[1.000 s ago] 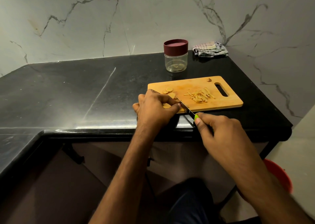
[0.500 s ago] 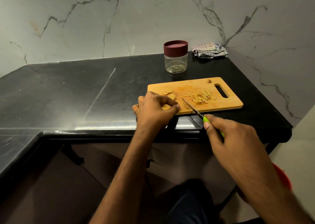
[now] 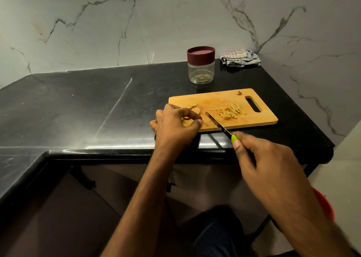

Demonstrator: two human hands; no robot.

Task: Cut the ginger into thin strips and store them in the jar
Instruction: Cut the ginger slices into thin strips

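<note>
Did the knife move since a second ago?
Yes. The green-handled knife in the right hand slid right, away from the left hand, toward the pile of thin ginger strips on the wooden cutting board.

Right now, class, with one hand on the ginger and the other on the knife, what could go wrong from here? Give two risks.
1. The left hand pinches a ginger slice close to the knife blade; a slip by the right hand could nick a fingertip.
2. The cutting board lies near the counter's front edge, so pressure might shift it and scatter the ginger strips. The jar is still lidded.
</note>
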